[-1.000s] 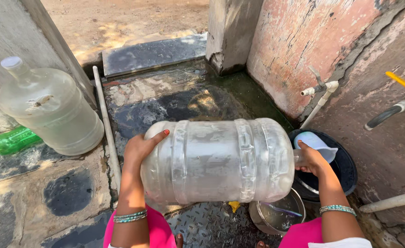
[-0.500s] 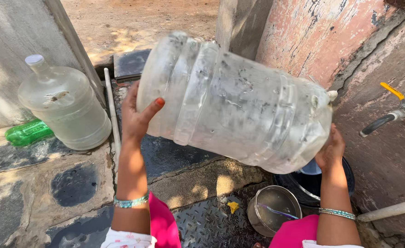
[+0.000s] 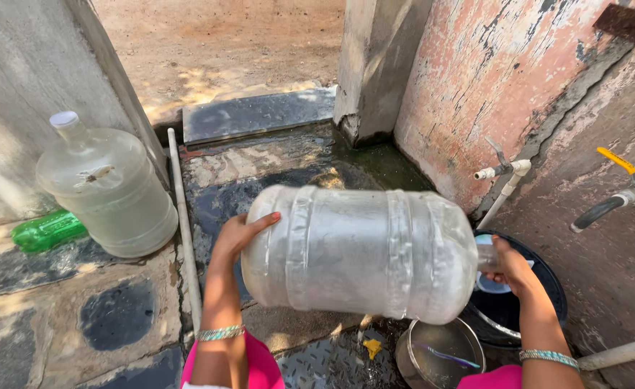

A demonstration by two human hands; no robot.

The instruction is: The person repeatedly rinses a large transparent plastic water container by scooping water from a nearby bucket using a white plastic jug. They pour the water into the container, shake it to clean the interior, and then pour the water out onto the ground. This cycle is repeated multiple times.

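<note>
Over the wet stone floor (image 3: pixel 274 166), both hands' fingers grip the big jug (image 3: pixel 361 252), now lowered level

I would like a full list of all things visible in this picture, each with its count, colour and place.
large water jug: one, clear, held sideways in both hands
second water jug: one, clear with a white cap, upright at left by the wall
bottle: one, green, lying beside the second jug
steel pot: one, silver, on the ground below the held jug
tub: one, dark, at right under the jug's neck
tap: one, yellow handle, on the right wall
pipe: one, white, along the ground
left hand: on the jug's base
right hand: at the jug's neck
</note>
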